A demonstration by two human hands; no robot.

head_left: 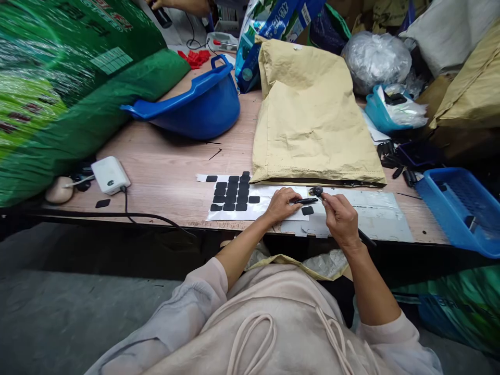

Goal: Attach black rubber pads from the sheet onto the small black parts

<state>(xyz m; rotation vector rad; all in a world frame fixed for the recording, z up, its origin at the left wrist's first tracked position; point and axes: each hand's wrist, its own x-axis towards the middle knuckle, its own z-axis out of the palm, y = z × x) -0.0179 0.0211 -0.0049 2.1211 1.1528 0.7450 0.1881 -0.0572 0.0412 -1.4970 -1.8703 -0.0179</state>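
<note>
My left hand [282,204] is closed on a slim black piece [307,201] that points to the right over a white sheet. Just beyond its tip, the fingers of my right hand [340,217] pinch a small dark piece with a rounded head [317,191]; its exact kind is too small to tell. A black rod-like end [367,238] shows below the right wrist, and I cannot tell whether it belongs to that piece. Under the hands lies a loose black square pad [308,210]. Rows of similar black pads [231,192] cover the left part of the white sheet [265,212].
A large tan paper sack [312,120] lies behind my hands. Left of it stands a blue basin [195,107], with a white adapter [110,175] and green sack [97,104] further left. A blue basket [457,203] sits at right. Another person's hand [175,4] shows at the top.
</note>
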